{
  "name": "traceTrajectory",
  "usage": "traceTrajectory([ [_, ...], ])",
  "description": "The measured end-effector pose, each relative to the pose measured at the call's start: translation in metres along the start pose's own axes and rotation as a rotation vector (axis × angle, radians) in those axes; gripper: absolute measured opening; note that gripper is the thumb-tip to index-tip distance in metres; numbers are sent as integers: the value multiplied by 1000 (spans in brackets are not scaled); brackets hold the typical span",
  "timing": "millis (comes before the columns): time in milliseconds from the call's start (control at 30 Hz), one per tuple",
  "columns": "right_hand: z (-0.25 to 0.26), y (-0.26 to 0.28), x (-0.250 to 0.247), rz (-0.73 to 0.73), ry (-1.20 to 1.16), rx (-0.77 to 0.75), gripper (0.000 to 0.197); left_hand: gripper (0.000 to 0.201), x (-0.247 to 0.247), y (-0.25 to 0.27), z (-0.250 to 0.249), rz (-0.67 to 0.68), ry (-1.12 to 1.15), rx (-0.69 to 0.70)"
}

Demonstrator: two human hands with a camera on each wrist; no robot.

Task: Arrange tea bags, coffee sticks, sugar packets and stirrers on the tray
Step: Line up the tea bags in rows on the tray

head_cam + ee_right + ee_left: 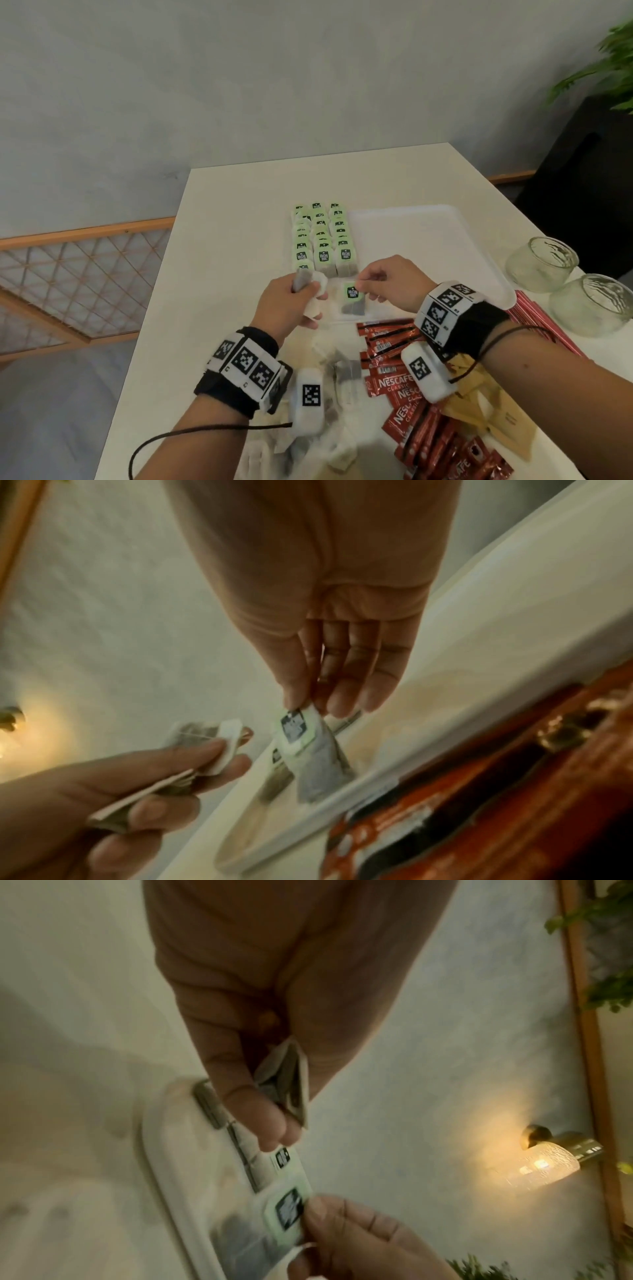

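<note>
A white tray (pixel 428 240) lies mid-table with three rows of green-tagged tea bags (pixel 322 236) along its left side. My right hand (pixel 383 281) pinches the green tag of one tea bag (pixel 352 299), which hangs over the tray's near left corner; the same tea bag (pixel 310 753) shows in the right wrist view. My left hand (pixel 294 298) grips a small bunch of tea bags (pixel 313 287) just left of it, seen as folded tea bags (pixel 291 1085) in the left wrist view. Red coffee sticks (pixel 404 387) and brown sugar packets (pixel 486 407) lie near me.
Loose tea bags (pixel 339 373) lie in a heap between my wrists. Two empty glass jars (pixel 541 262) stand at the right, with red striped stirrers (pixel 534 315) beside them. A dark cabinet and a plant (pixel 606 68) are beyond the table's right edge.
</note>
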State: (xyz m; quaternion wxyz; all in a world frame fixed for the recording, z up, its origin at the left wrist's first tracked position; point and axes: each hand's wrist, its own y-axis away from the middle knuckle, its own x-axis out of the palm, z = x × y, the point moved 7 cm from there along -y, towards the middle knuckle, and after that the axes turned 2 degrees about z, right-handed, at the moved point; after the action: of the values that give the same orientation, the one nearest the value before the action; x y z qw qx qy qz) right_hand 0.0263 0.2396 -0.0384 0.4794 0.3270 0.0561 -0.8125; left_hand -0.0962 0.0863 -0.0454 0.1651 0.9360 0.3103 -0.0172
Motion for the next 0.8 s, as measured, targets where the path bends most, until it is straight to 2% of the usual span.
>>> traceTrajectory([
  [133, 0, -20, 1, -66, 79, -4, 8, 18, -20, -11, 6, -75, -39, -36],
  [433, 23, -63, 10, -138, 111, -77, 2, 23, -37, -23, 10, -140, -76, -44],
  [633, 26, -70, 10, -162, 93, -75, 3, 28, -39, -24, 12, -152, -60, -69],
  [800, 26, -50, 3, -246, -73, -207, 22, 25, -31, -21, 6, -125, -59, -98],
])
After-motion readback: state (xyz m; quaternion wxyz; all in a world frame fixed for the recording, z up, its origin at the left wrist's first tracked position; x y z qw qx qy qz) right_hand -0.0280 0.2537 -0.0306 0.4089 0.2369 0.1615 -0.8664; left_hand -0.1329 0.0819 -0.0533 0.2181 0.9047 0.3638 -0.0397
